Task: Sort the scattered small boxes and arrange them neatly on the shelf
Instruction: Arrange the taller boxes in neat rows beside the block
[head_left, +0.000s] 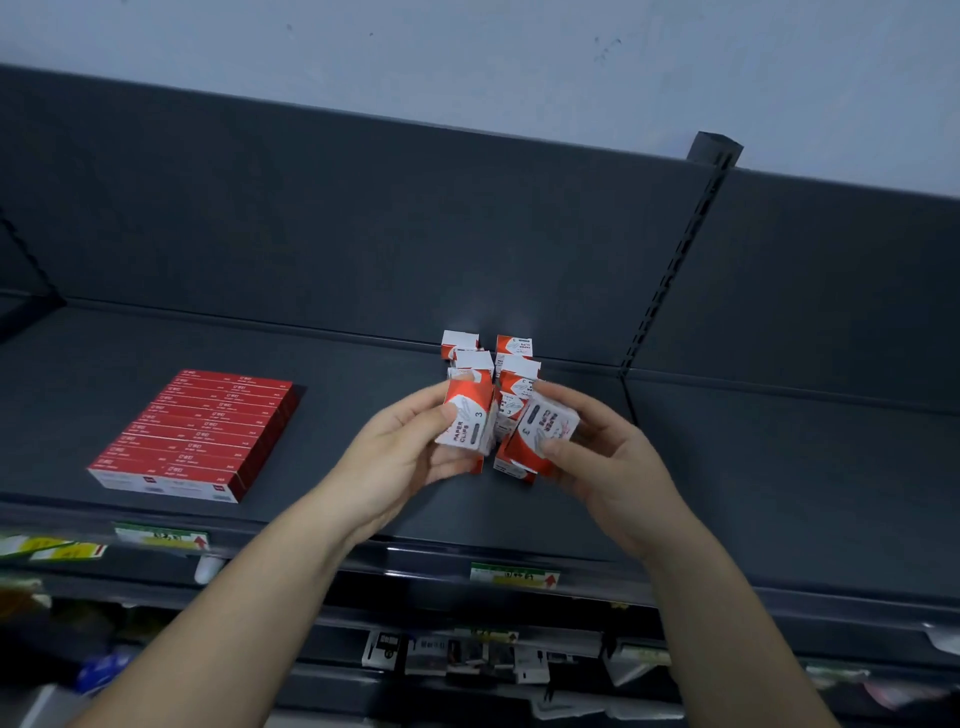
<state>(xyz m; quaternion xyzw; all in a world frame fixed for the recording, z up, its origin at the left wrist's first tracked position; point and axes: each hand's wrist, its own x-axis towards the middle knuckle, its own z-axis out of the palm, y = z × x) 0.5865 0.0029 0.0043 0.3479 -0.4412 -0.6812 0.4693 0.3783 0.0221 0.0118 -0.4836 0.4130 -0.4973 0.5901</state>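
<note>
Left hand (410, 447) and right hand (597, 457) each grip a red-and-white cardboard paper-clip box (467, 415). Two rows (491, 361) stand on the grey metal shelf (727, 467); these remain.

A dark slotted upright (675, 270) is seen running up a grey back panel (363, 218). Above and to the left of the upright a pale wall (467, 57) is shown, marked with a few small dark specks. Well below the upright, slightly to its left, a green and yellow price label (514, 576) with a red arrow is fixed. A second such label (161, 538) is set far to the upright's lower left. Lower still, small hanging packets (457, 654) are glimpsed, blurred.
</note>
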